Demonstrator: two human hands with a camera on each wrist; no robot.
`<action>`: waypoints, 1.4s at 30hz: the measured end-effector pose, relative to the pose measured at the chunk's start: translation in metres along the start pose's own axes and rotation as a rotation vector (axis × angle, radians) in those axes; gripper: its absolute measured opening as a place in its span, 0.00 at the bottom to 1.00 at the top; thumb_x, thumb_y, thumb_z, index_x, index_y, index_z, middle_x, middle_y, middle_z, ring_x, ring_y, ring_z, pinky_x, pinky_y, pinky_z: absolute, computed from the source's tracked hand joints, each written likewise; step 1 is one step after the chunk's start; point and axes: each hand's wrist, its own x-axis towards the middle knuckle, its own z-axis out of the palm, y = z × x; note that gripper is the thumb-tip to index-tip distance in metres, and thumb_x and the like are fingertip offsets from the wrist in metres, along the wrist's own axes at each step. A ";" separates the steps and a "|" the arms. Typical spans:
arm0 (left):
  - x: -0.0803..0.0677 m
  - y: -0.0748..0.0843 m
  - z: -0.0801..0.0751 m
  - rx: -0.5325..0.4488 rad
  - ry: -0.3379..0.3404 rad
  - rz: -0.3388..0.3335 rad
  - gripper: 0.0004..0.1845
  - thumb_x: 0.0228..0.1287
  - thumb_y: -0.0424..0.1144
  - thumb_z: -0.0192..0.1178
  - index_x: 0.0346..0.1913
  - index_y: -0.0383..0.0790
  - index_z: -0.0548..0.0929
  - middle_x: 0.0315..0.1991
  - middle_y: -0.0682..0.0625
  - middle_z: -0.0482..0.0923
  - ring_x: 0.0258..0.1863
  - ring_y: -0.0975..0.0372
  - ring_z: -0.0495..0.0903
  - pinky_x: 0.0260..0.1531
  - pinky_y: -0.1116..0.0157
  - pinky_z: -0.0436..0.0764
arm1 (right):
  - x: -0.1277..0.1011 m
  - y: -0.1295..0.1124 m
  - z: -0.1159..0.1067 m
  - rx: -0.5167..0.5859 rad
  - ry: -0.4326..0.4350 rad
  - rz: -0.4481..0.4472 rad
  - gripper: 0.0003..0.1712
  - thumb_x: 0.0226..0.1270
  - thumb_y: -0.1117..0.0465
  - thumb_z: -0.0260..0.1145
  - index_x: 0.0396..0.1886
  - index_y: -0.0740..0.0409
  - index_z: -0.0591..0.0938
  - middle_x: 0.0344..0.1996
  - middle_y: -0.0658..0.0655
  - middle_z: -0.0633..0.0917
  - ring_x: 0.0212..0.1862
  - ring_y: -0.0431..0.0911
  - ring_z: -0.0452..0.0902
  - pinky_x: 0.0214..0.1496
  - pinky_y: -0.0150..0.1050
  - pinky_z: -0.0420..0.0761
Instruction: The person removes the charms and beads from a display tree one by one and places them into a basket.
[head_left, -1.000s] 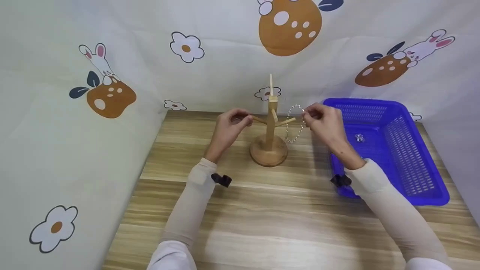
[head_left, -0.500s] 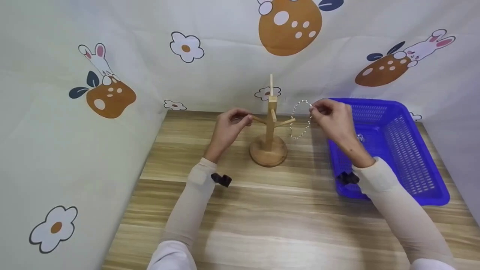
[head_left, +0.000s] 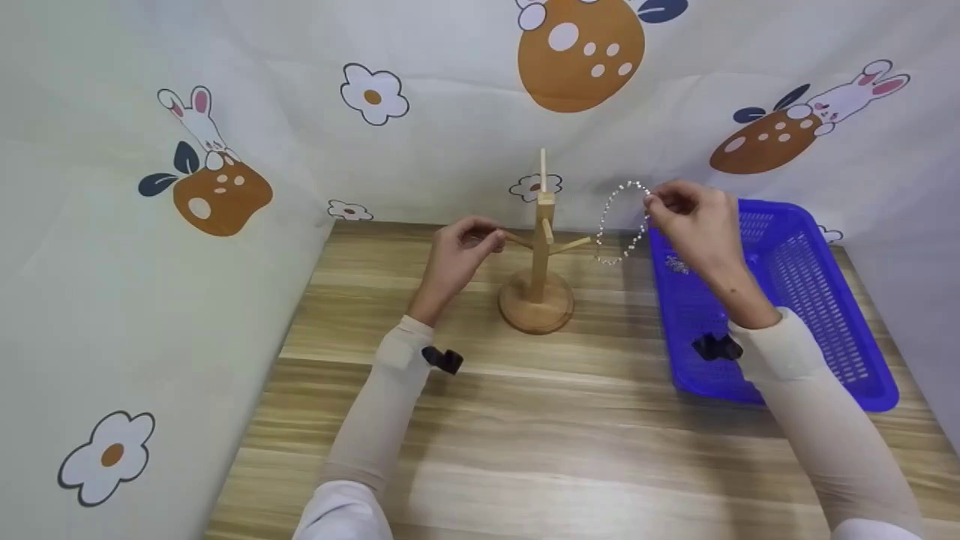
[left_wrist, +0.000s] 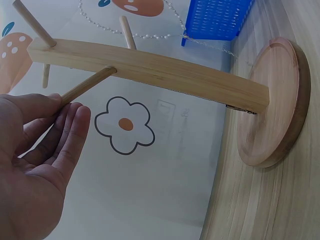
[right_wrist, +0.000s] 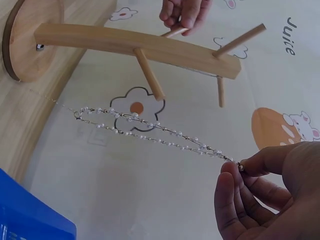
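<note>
Right hand (head_left: 694, 221) pinches a beaded chain (head_left: 621, 225) right of the wooden peg stand (head_left: 541, 255); left hand (head_left: 459, 255) holds its left peg (head_left: 517, 238).

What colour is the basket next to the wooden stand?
Blue, the plastic mesh basket; it shows best in the head view.

Light wood-grain table (head_left: 525, 420) against a cartoon-print backdrop. Standing on it near the back, a wooden peg stand (head_left: 538, 300) on a round base; just to its right, resting flat on the tabletop, a blue plastic basket (head_left: 825, 315).
</note>
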 end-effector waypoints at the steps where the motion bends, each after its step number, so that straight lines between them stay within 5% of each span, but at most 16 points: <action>1: 0.000 0.000 0.000 -0.001 -0.001 0.001 0.08 0.74 0.31 0.68 0.48 0.28 0.88 0.43 0.39 0.89 0.41 0.55 0.91 0.48 0.61 0.95 | 0.001 0.000 -0.003 -0.003 0.002 -0.002 0.07 0.71 0.65 0.70 0.36 0.64 0.93 0.25 0.43 0.88 0.25 0.24 0.78 0.29 0.16 0.77; 5: 0.000 -0.001 0.000 0.001 -0.002 0.006 0.07 0.73 0.31 0.68 0.48 0.28 0.88 0.43 0.38 0.89 0.41 0.57 0.90 0.48 0.61 0.95 | 0.004 -0.002 -0.012 -0.001 0.014 0.006 0.08 0.70 0.63 0.71 0.37 0.63 0.93 0.22 0.27 0.81 0.24 0.25 0.78 0.28 0.16 0.76; 9: 0.000 -0.001 0.000 0.010 -0.002 0.012 0.08 0.73 0.31 0.68 0.48 0.29 0.88 0.43 0.38 0.89 0.40 0.59 0.90 0.48 0.61 0.95 | 0.008 -0.001 -0.019 0.013 0.028 0.018 0.08 0.71 0.65 0.72 0.40 0.65 0.93 0.22 0.25 0.80 0.24 0.25 0.78 0.27 0.15 0.77; 29: 0.000 0.001 0.001 -0.005 0.008 0.006 0.07 0.72 0.30 0.69 0.47 0.28 0.88 0.42 0.39 0.89 0.38 0.62 0.89 0.46 0.63 0.94 | 0.012 -0.009 -0.057 0.001 0.154 -0.038 0.09 0.70 0.64 0.72 0.39 0.68 0.92 0.23 0.23 0.80 0.25 0.24 0.76 0.31 0.16 0.77; 35: 0.000 0.000 0.001 -0.016 0.005 0.005 0.08 0.73 0.29 0.68 0.48 0.26 0.87 0.42 0.38 0.89 0.38 0.62 0.89 0.47 0.63 0.94 | 0.015 -0.006 -0.071 0.033 0.186 0.009 0.07 0.70 0.67 0.72 0.39 0.69 0.91 0.23 0.24 0.82 0.24 0.23 0.77 0.29 0.14 0.79; 42: 0.000 -0.001 0.001 -0.013 0.006 0.019 0.09 0.72 0.29 0.69 0.48 0.25 0.87 0.42 0.38 0.89 0.38 0.62 0.89 0.48 0.63 0.94 | 0.017 -0.007 -0.088 0.096 0.211 0.067 0.05 0.71 0.66 0.72 0.36 0.57 0.92 0.23 0.30 0.85 0.22 0.26 0.80 0.28 0.16 0.82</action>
